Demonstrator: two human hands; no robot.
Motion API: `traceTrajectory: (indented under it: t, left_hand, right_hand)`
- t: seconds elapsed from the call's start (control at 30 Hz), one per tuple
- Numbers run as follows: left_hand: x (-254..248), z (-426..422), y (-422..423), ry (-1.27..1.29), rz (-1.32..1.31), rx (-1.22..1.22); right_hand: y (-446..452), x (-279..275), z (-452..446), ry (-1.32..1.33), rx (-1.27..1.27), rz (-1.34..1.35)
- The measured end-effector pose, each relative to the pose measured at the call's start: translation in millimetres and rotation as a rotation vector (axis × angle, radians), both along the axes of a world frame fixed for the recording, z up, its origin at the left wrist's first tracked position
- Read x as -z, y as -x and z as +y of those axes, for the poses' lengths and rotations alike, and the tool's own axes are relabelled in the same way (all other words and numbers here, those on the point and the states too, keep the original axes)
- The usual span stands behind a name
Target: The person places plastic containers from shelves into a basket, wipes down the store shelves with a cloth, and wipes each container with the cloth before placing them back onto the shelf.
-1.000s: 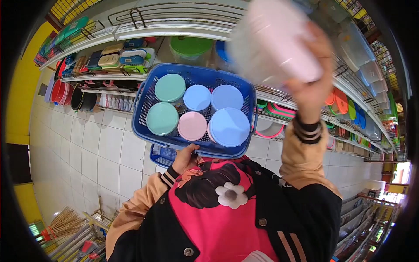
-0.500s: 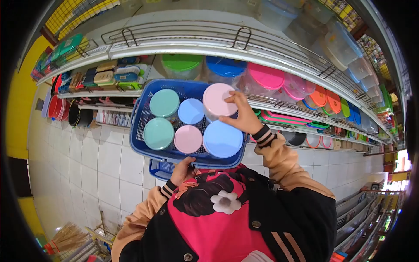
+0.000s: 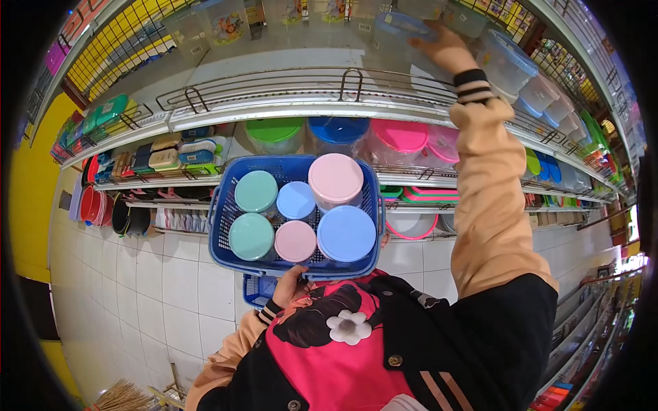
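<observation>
My left hand [image 3: 290,285] grips the near rim of a blue plastic basket [image 3: 216,233], its fingers partly hidden under the edge. Inside stand several round lidded containers: two with green lids [image 3: 256,192], a small blue-lidded one [image 3: 296,200], a small pink-lidded one [image 3: 295,241], a large blue-lidded one [image 3: 347,233] and a taller pink-lidded one [image 3: 335,179]. Stretched up to the upper shelf, my right hand [image 3: 444,49] has its fingers apart at the edge of a clear container with a light blue rim [image 3: 397,29]. Whether they touch it is hard to tell.
A wire guard [image 3: 274,80] runs along the upper shelf's front. Below it stand large tubs with green [image 3: 274,129], blue [image 3: 338,127] and pink lids [image 3: 399,133]. Another blue basket [image 3: 257,291] is low behind my left hand. A straw broom [image 3: 123,396] is at bottom left.
My right hand has left the tall pink-lidded container in the basket and moved up and right to the upper shelf. The basket sits slightly lower in view, still in my left hand.
</observation>
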State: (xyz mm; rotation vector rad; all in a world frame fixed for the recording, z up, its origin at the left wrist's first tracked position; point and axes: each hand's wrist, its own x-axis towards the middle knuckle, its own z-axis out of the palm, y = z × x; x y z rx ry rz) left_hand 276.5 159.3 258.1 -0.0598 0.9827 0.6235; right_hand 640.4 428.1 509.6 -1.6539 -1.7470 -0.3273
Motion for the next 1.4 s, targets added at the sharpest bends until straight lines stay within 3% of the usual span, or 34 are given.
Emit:
traceTrajectory:
  t: [0.07, 0.1, 0.17, 0.27, 0.43, 0.63, 0.7, 0.77, 0.83, 0.93, 1.0, 1.1, 1.23, 1.3, 1.4]
  left_hand:
    - [19.6, -0.2, 6.3, 0.027, -0.040, -0.027]
    - [18.9, 0.0, 6.9, 0.041, -0.065, -0.052]
    - [10.8, 0.1, 4.4, 0.050, -0.089, -0.079]
    - [-0.3, -1.7, -3.2, -0.003, 0.112, 0.007]
    - [16.1, 0.8, 6.9, 0.025, -0.058, -0.028]
    - [14.6, -2.2, 10.0, 0.006, -0.327, -0.042]
    - [29.6, -5.4, 4.6, -0.008, -0.162, -0.163]
    - [31.2, -6.3, -1.7, 0.018, -0.127, -0.226]
    - [35.5, -6.6, -2.7, -0.044, -0.050, -0.258]
    - [29.1, -6.6, -3.5, -0.045, -0.013, -0.215]
    - [18.6, -5.0, -5.4, -0.026, 0.009, -0.196]
    - [54.3, -8.9, -0.4, -0.069, -0.032, -0.219]
    - [32.8, -6.7, -1.9, -0.027, -0.132, -0.244]
    - [21.7, -6.6, -2.8, -0.018, -0.146, -0.362]
    - [20.6, -6.5, -2.2, -0.025, -0.145, -0.330]
  right_hand:
    - [2.0, 5.0, 20.6, 0.279, 0.052, -0.127]
    - [0.7, 10.0, 29.0, 0.271, 0.050, -0.125]
    - [-0.6, 17.9, 40.9, 0.200, 0.041, -0.086]
    - [8.1, 12.0, 37.6, 0.170, 0.051, -0.023]
    - [4.9, 9.0, 29.3, 0.140, 0.004, 0.001]
    - [20.6, -3.4, -11.3, -0.301, -0.062, -0.053]
    - [51.8, -28.0, -57.2, -0.227, -0.120, 0.114]
    - [46.7, -19.9, -63.5, -0.313, -0.633, 0.419]
    - [73.1, -21.5, -106.8, -0.224, -0.756, 0.553]
    - [114.3, 4.4, -146.9, 0.040, -0.908, 0.756]
    - [137.1, 45.0, -156.0, 0.284, -0.973, 0.741]
    - [172.9, 118.1, -165.0, 0.456, -0.991, 0.519]
    - [190.4, 186.0, -174.3, 0.506, -1.034, 0.356]
    - [190.9, 198.6, -180.9, 0.532, -1.018, 0.319]
    - [190.1, 202.7, -188.3, 0.462, -1.070, 0.175]
